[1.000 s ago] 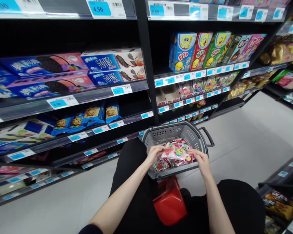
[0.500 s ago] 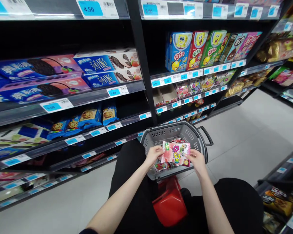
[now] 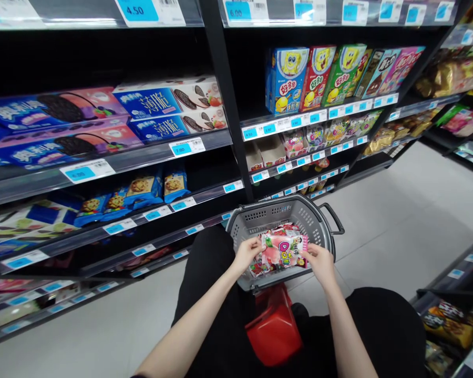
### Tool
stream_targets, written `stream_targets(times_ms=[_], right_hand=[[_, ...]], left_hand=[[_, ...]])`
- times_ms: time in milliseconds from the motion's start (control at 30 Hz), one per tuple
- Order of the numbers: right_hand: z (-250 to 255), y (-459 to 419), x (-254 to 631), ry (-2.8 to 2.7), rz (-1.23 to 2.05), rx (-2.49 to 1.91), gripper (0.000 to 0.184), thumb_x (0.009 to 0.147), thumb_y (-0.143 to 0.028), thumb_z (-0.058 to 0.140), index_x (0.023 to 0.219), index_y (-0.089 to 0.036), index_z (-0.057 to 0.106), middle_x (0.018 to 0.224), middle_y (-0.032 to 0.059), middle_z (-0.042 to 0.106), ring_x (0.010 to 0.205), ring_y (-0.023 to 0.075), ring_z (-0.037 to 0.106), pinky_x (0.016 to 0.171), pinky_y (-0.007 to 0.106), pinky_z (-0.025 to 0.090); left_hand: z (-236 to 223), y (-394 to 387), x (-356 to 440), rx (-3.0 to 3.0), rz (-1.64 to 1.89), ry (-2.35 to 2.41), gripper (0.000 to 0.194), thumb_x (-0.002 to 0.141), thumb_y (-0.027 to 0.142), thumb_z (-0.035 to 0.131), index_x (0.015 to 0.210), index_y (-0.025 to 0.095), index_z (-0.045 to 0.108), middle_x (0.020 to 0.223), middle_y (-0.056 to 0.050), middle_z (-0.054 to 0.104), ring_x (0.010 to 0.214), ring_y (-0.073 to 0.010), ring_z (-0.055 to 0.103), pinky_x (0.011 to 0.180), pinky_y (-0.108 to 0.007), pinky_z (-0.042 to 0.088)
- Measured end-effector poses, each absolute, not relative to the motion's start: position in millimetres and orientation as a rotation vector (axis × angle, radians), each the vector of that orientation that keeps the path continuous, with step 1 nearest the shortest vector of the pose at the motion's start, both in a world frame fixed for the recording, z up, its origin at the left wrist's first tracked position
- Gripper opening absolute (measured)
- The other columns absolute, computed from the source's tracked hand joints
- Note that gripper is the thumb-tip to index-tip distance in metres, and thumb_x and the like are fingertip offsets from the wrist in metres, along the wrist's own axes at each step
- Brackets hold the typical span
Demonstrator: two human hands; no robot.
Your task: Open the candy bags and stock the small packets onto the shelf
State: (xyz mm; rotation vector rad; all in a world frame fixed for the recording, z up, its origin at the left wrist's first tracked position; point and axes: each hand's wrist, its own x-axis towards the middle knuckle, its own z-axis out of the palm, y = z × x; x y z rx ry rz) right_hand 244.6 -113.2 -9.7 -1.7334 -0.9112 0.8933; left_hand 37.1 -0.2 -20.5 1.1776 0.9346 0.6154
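Observation:
A pink-and-white bag of gummy candy (image 3: pixel 284 251) is stretched between my two hands, its printed front facing up. My left hand (image 3: pixel 247 255) pinches the bag's left end, and my right hand (image 3: pixel 319 262) grips its right end. Just below the bag is the grey shopping basket (image 3: pixel 246 212), with its dark handle (image 3: pixel 331 218) sticking out at the right. More red and white candy bags (image 3: pixel 260 269) lie inside the basket, partly covered by the held one.
Shelves of snacks rise ahead, with boxed cookies (image 3: pixel 59 110) on the left and cartoon-printed boxes (image 3: pixel 287 79) on the right. A red object (image 3: pixel 274 333) sits between my legs, below the basket. Grey tiled floor (image 3: pixel 394 199) stretches away on the right, beside another low shelf (image 3: pixel 449 320).
The candy bag was tilted and slightly crumpled; it came up flatter toward me, then leaned back a little. Both hands keep hold of it. The view has shifted slightly right.

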Motion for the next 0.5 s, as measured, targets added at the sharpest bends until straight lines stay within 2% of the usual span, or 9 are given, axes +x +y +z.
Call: stream_targets(times_ms=[100,200,267,333,400,500], right_hand=[[-4.5,-115.4,242.8,-0.961,0.853,-1.638,0.017,0.069,-0.031,0.059,0.071,-0.016,0.067,0.068,0.0040,0.068,0.061,0.0180,0.061,0.057,0.027,0.047],[3.6,-117.0,241.3,-1.028,0.760,-1.497,0.014,0.069,-0.022,0.054,0.070,-0.019,0.068,0.084,0.0054,0.068,0.082,0.0196,0.062,0.076,0.031,0.047],[6.4,-116.7,239.1,-1.025,0.738,-1.452,0.019,0.071,-0.018,0.049,0.067,-0.020,0.068,0.084,0.0053,0.068,0.085,0.0191,0.061,0.081,0.033,0.045],[4.9,-114.5,235.1,-0.969,0.748,-1.428,0.018,0.071,-0.018,0.050,0.074,-0.019,0.068,0.085,0.0057,0.067,0.085,0.0189,0.061,0.081,0.034,0.046],[-1.2,-110.6,229.7,-0.878,0.761,-1.413,0.018,0.069,-0.021,0.056,0.084,-0.019,0.065,0.094,0.0070,0.064,0.087,0.0189,0.060,0.077,0.032,0.048],[-16.7,-105.1,222.0,-0.694,0.756,-1.431,0.036,0.062,-0.024,0.065,0.097,-0.019,0.058,0.107,0.0087,0.058,0.080,0.0173,0.062,0.070,0.030,0.050]], left_hand=[[-17.0,-0.9,34.5,1.075,0.617,0.845,0.016,0.062,0.029,0.064,0.063,0.015,0.058,0.055,0.000,0.063,0.051,-0.0144,0.058,0.054,-0.025,0.044],[-14.4,-2.0,33.6,1.017,0.665,0.808,0.015,0.064,0.026,0.059,0.063,0.012,0.064,0.066,-0.006,0.066,0.068,-0.0187,0.061,0.063,-0.028,0.046],[-15.2,-3.1,35.1,1.029,0.690,0.844,0.014,0.063,0.024,0.060,0.062,0.011,0.064,0.068,-0.007,0.066,0.067,-0.0170,0.060,0.061,-0.026,0.045],[-18.0,-3.9,38.0,1.044,0.741,0.877,0.014,0.056,0.020,0.068,0.066,0.012,0.062,0.071,-0.004,0.065,0.061,-0.0131,0.057,0.057,-0.023,0.043],[-21.7,-3.6,40.7,1.045,0.812,0.888,0.026,0.048,0.015,0.074,0.069,0.014,0.058,0.072,0.001,0.061,0.055,-0.0087,0.053,0.054,-0.020,0.042],[-26.4,-0.8,41.6,1.008,0.897,0.924,0.043,0.041,0.011,0.076,0.078,0.017,0.054,0.076,0.005,0.056,0.050,-0.0041,0.049,0.052,-0.018,0.039]])
